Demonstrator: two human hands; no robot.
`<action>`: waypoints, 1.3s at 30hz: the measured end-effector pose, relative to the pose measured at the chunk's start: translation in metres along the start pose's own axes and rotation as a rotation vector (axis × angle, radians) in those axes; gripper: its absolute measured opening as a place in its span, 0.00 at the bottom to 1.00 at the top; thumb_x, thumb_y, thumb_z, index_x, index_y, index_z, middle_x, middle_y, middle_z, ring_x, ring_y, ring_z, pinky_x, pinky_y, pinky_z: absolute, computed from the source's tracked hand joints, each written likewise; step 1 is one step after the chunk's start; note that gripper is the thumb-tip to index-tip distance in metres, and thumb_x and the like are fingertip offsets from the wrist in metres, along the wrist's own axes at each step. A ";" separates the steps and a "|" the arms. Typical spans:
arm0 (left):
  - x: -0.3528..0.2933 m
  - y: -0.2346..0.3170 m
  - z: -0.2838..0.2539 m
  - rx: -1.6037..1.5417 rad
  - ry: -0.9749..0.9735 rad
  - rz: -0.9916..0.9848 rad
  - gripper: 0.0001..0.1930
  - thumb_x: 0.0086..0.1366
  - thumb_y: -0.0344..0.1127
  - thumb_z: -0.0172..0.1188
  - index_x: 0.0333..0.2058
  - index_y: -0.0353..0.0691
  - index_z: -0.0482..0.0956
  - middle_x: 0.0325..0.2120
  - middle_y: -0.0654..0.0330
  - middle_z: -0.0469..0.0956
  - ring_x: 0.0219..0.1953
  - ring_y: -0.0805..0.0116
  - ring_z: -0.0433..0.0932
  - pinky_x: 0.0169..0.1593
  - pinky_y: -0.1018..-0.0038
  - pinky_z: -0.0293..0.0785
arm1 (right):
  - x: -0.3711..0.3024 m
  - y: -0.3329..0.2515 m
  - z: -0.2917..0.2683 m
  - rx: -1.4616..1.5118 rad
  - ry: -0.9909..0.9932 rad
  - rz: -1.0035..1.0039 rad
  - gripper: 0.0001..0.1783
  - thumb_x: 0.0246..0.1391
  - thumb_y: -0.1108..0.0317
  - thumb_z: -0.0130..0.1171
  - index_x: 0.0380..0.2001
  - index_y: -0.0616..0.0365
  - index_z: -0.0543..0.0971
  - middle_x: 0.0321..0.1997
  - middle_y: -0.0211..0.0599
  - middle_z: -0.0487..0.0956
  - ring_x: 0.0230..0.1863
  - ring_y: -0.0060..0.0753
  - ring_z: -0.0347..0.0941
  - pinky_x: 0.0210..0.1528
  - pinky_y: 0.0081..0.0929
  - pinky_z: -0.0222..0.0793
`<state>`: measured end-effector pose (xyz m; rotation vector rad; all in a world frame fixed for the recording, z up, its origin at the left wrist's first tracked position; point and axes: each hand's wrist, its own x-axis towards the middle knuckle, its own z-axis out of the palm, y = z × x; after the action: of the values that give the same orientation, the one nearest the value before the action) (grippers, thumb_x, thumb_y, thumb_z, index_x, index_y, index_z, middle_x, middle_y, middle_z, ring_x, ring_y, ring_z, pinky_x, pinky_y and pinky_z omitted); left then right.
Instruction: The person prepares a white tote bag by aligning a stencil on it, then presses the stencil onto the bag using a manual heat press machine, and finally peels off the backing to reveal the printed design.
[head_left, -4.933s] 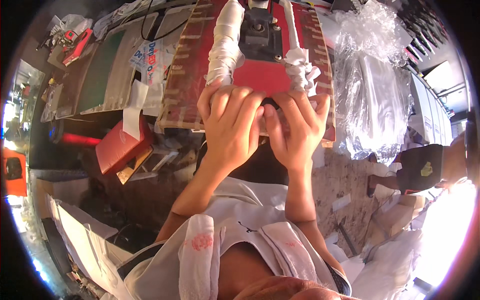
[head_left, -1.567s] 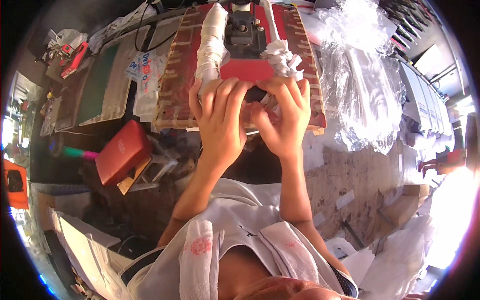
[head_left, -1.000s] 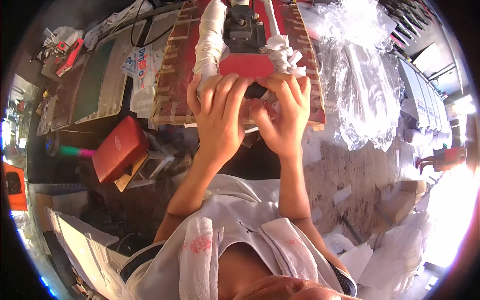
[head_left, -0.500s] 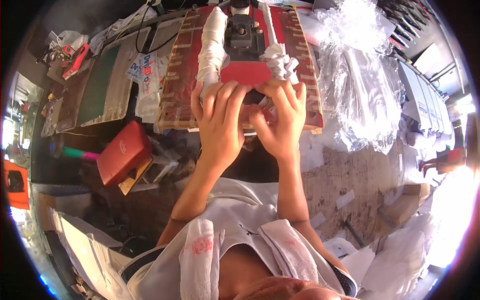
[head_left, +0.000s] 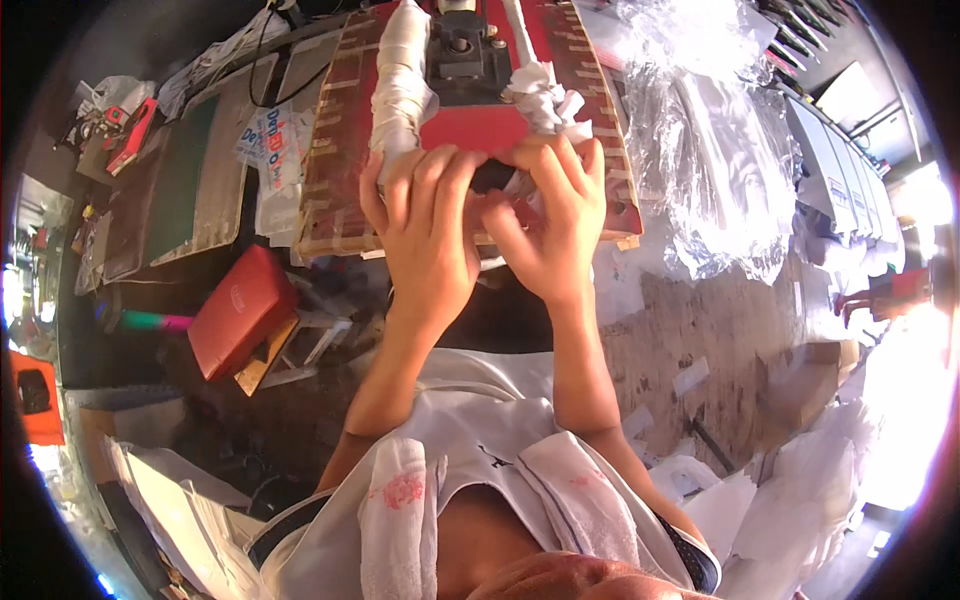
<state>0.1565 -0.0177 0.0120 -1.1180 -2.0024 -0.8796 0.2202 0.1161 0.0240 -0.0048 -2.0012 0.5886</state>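
Note:
A red board point(head_left: 475, 128) lies in front of me under a dark metal clamp-like fitting point(head_left: 465, 55). On its left runs a thick bar wrapped in white strips point(head_left: 400, 85); on its right is a thinner bar with bunched white wrapping point(head_left: 540, 95). My left hand point(head_left: 430, 235) has its fingers curled over the near end of the left bar. My right hand point(head_left: 557, 230) bends its fingers over the near end of the right bar, its blurred thumb turned inward. Between the hands shows a dark piece point(head_left: 490, 177); the hands hide much of it.
A red box-like case point(head_left: 243, 312) stands left of the board. Crumpled clear plastic wrap point(head_left: 705, 150) covers white material on the right. Flat panels point(head_left: 195, 185) lean at the left, and several pale grey binders point(head_left: 835, 170) stand at the far right. Paper scraps lie on the worn floor point(head_left: 720, 335).
The view has shifted slightly, so the board and bars sit higher and further left. Both hands stay at the near ends of the bars; the right thumb has moved a little.

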 end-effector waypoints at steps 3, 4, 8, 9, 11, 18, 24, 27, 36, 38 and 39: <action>0.002 -0.004 0.001 0.009 0.017 0.028 0.22 0.62 0.29 0.59 0.56 0.41 0.77 0.52 0.60 0.76 0.59 0.59 0.71 0.70 0.47 0.52 | 0.000 -0.003 0.001 -0.004 0.006 0.025 0.18 0.36 0.67 0.65 0.36 0.58 0.80 0.33 0.33 0.76 0.34 0.41 0.69 0.44 0.40 0.60; 0.000 -0.004 0.000 0.007 0.002 0.019 0.22 0.62 0.29 0.59 0.56 0.41 0.77 0.52 0.60 0.76 0.59 0.59 0.71 0.71 0.47 0.52 | -0.001 -0.004 0.001 -0.002 0.005 0.027 0.18 0.36 0.67 0.65 0.36 0.58 0.80 0.33 0.33 0.76 0.34 0.41 0.69 0.44 0.40 0.60; 0.001 -0.003 -0.002 -0.010 -0.016 0.025 0.23 0.61 0.28 0.58 0.56 0.41 0.76 0.53 0.59 0.76 0.60 0.57 0.71 0.71 0.46 0.51 | 0.002 -0.006 0.001 0.001 0.029 0.029 0.18 0.36 0.67 0.65 0.36 0.58 0.80 0.35 0.34 0.77 0.34 0.41 0.69 0.45 0.40 0.60; 0.001 -0.002 -0.001 -0.019 -0.014 0.028 0.23 0.60 0.27 0.58 0.56 0.40 0.76 0.53 0.59 0.76 0.60 0.57 0.71 0.71 0.46 0.51 | 0.001 -0.006 0.001 -0.001 0.034 0.032 0.18 0.36 0.67 0.65 0.36 0.58 0.80 0.35 0.34 0.77 0.33 0.41 0.69 0.46 0.40 0.60; -0.001 -0.004 -0.005 -0.016 -0.043 0.034 0.24 0.60 0.26 0.57 0.57 0.40 0.76 0.54 0.59 0.76 0.60 0.57 0.71 0.71 0.46 0.51 | -0.002 -0.006 0.001 0.008 0.026 0.024 0.19 0.36 0.68 0.65 0.37 0.58 0.81 0.36 0.34 0.78 0.34 0.41 0.69 0.46 0.40 0.60; 0.003 -0.002 -0.009 -0.011 -0.079 0.023 0.27 0.56 0.23 0.57 0.57 0.39 0.75 0.55 0.58 0.75 0.61 0.57 0.70 0.72 0.46 0.50 | -0.003 -0.003 -0.003 -0.016 -0.019 0.005 0.21 0.36 0.69 0.65 0.40 0.58 0.81 0.41 0.36 0.79 0.38 0.42 0.70 0.47 0.39 0.61; 0.002 -0.005 -0.009 -0.019 -0.095 0.026 0.29 0.54 0.22 0.57 0.58 0.39 0.75 0.54 0.58 0.74 0.61 0.56 0.70 0.72 0.45 0.51 | -0.002 -0.003 -0.004 -0.027 -0.038 0.017 0.21 0.37 0.71 0.65 0.41 0.58 0.81 0.42 0.36 0.79 0.38 0.43 0.70 0.47 0.40 0.62; -0.004 -0.003 -0.006 -0.027 -0.067 0.009 0.29 0.54 0.21 0.57 0.57 0.39 0.75 0.54 0.59 0.75 0.61 0.56 0.70 0.72 0.45 0.51 | -0.005 -0.004 -0.004 0.002 -0.029 0.011 0.21 0.37 0.71 0.65 0.41 0.59 0.81 0.42 0.36 0.79 0.38 0.43 0.70 0.47 0.40 0.62; 0.004 -0.003 -0.006 -0.043 -0.056 0.015 0.27 0.55 0.23 0.57 0.57 0.40 0.76 0.54 0.59 0.75 0.61 0.56 0.70 0.72 0.45 0.49 | -0.002 0.000 -0.007 -0.021 -0.064 0.014 0.23 0.37 0.70 0.65 0.43 0.59 0.82 0.43 0.36 0.79 0.39 0.42 0.71 0.48 0.39 0.62; -0.002 -0.006 -0.004 -0.033 -0.059 0.020 0.27 0.55 0.23 0.56 0.57 0.39 0.76 0.54 0.59 0.75 0.60 0.56 0.70 0.72 0.46 0.49 | -0.005 -0.001 -0.006 -0.010 -0.062 0.014 0.23 0.36 0.70 0.65 0.43 0.58 0.82 0.43 0.36 0.79 0.39 0.42 0.71 0.48 0.39 0.62; -0.004 -0.007 -0.004 -0.026 -0.061 0.023 0.27 0.55 0.23 0.56 0.57 0.39 0.76 0.54 0.59 0.75 0.60 0.56 0.70 0.72 0.46 0.49 | -0.006 -0.002 -0.005 -0.002 -0.059 0.014 0.24 0.36 0.70 0.65 0.43 0.58 0.82 0.43 0.36 0.79 0.39 0.42 0.71 0.48 0.39 0.62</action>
<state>0.1526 -0.0259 0.0096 -1.1933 -2.0282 -0.8712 0.2282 0.1152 0.0214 -0.0026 -2.0604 0.6015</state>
